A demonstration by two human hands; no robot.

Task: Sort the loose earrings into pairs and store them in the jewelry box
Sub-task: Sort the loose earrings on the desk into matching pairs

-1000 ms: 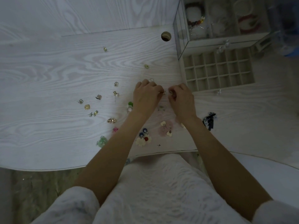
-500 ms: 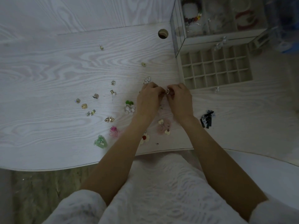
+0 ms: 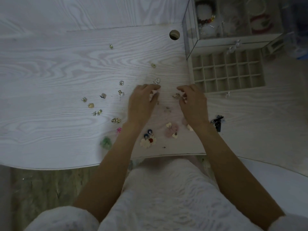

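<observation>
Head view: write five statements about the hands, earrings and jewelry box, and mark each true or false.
1. The left hand and right hand are apart over the table. True.
2. The drawer with small compartments is pushed shut. False: it is pulled out, open.
3. A small silver earring is at the right hand's fingertips. True.
4. The black earring lies left of the left hand. False: it lies right of the right wrist.
5. The drawer compartments are full of earrings. False: they look empty.
</observation>
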